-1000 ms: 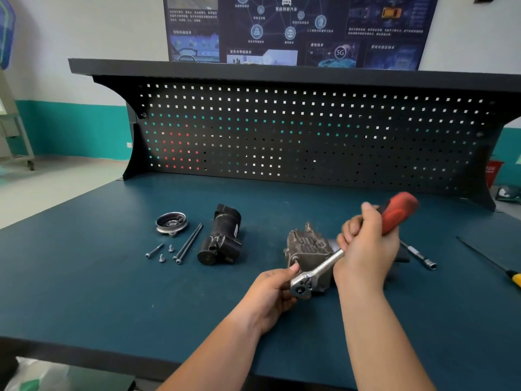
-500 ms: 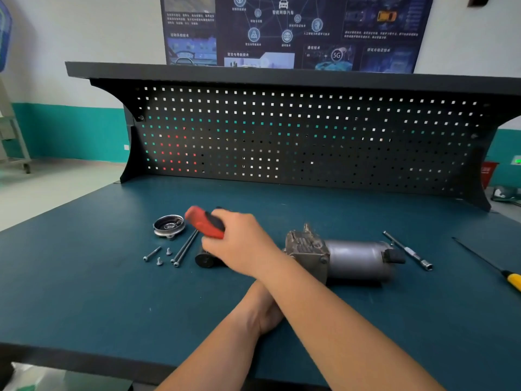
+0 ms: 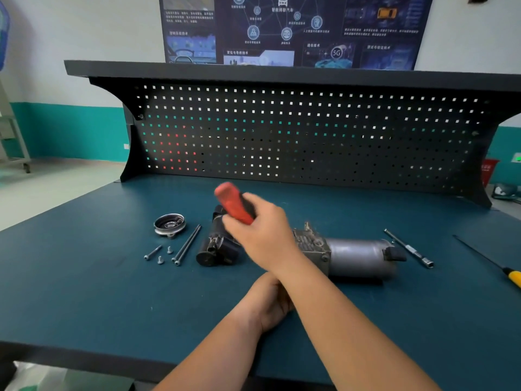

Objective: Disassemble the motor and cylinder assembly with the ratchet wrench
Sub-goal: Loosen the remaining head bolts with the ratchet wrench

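The motor and cylinder assembly [image 3: 355, 257] lies on its side on the blue bench, with a grey cast housing [image 3: 310, 244] at its left end. My right hand [image 3: 263, 235] grips the red handle [image 3: 233, 203] of the ratchet wrench, and that forearm crosses over to the left. The handle is blurred and points up and to the left. The wrench head is hidden under my right wrist. My left hand [image 3: 269, 304] sits below my right forearm at the housing's near end, its fingers hidden.
A black cylindrical part [image 3: 216, 247], a round metal cap [image 3: 169, 224], two long bolts [image 3: 187, 244] and small screws [image 3: 158, 254] lie to the left. An extension bar [image 3: 408, 248] and a yellow-handled screwdriver [image 3: 513, 277] lie to the right. A black pegboard [image 3: 310, 131] backs the bench.
The red handle swung from the right of the housing over to the left, then came back a little to the right and up. My left hand stayed at the housing.
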`<state>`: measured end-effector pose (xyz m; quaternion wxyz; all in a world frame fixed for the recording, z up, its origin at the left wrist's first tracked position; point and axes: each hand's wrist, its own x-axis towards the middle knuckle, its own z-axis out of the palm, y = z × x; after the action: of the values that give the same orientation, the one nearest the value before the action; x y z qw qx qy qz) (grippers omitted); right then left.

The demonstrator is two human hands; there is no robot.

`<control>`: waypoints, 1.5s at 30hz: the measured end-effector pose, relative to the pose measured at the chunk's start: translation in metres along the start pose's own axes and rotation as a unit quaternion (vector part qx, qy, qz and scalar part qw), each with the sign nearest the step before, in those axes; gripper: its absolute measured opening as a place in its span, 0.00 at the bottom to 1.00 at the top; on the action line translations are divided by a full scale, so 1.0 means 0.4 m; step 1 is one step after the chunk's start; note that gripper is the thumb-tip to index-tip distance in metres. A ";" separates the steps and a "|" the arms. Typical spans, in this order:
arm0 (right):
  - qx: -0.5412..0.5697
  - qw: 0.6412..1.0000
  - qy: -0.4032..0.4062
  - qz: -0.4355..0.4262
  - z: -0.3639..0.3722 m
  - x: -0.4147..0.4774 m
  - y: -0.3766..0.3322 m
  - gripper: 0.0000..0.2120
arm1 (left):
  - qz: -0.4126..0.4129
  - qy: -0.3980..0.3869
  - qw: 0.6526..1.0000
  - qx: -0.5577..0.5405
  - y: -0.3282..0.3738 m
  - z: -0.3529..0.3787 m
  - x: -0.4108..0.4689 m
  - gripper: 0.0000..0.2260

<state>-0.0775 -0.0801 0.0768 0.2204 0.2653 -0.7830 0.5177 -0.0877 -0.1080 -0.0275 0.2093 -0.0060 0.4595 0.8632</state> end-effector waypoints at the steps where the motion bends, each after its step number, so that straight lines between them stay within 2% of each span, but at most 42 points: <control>1: 0.029 0.998 0.046 0.002 -0.020 -0.002 -0.001 0.11 | 0.007 0.005 1.000 0.011 -0.001 -0.001 0.007 0.10; 3: 0.120 0.981 0.148 0.036 -0.064 -0.009 0.001 0.10 | 0.019 -0.006 0.999 0.025 -0.001 0.001 -0.002 0.11; 4: 0.190 0.959 0.201 0.062 -0.088 -0.013 0.007 0.09 | 0.016 -0.004 1.000 0.026 0.002 0.006 -0.005 0.11; 6: 0.332 0.889 0.298 0.103 -0.136 -0.025 0.033 0.10 | 0.016 -0.006 0.999 0.029 0.001 0.008 -0.004 0.10; 9: 0.438 0.781 0.418 0.152 -0.199 -0.065 0.092 0.11 | 0.022 0.004 0.999 0.045 0.000 0.006 -0.003 0.10; 12: 0.492 0.684 0.486 0.234 -0.221 -0.115 0.153 0.11 | 0.030 0.000 0.998 0.057 -0.002 0.006 0.001 0.12; 15: 0.539 0.608 0.509 0.285 -0.207 -0.161 0.188 0.12 | 0.024 -0.024 0.998 0.049 -0.001 -0.002 0.003 0.13; 18: 0.575 0.566 0.509 0.299 -0.185 -0.192 0.199 0.11 | 0.009 -0.052 0.998 0.023 0.005 -0.008 -0.003 0.15; 23: 0.602 0.549 0.496 0.301 -0.196 -0.200 0.189 0.11 | 0.010 -0.059 0.998 0.014 0.007 -0.014 -0.002 0.14; 26: 0.592 0.570 0.496 0.280 -0.214 -0.182 0.174 0.11 | 0.009 -0.055 0.998 0.017 0.005 -0.016 -0.001 0.13; 28: 0.561 0.611 0.490 0.267 -0.220 -0.158 0.157 0.11 | 0.006 -0.052 0.999 0.013 0.007 -0.017 -0.002 0.13; 34: 0.417 0.779 0.429 0.187 -0.208 -0.062 0.082 0.11 | -0.005 -0.032 0.999 -0.013 0.009 -0.010 -0.012 0.09; 38: 0.246 0.910 0.310 0.125 -0.156 -0.019 0.037 0.10 | 0.000 -0.021 1.000 -0.020 0.008 -0.007 -0.016 0.06; 40: 0.129 0.957 0.248 0.074 -0.117 -0.008 0.019 0.10 | 0.002 -0.025 1.000 -0.017 0.008 -0.008 -0.014 0.08; 43: 0.009 0.989 0.150 0.001 -0.059 0.001 0.000 0.12 | 0.012 -0.035 0.999 0.002 0.011 -0.005 -0.016 0.07; 45: -0.026 0.996 0.085 -0.023 -0.030 0.003 -0.006 0.15 | 0.020 -0.045 0.999 0.002 0.011 -0.008 -0.017 0.12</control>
<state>-0.0761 -0.0702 0.0836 0.3052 0.2327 -0.7680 0.5127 -0.0838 -0.1153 -0.0244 0.2126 0.0419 0.4513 0.8657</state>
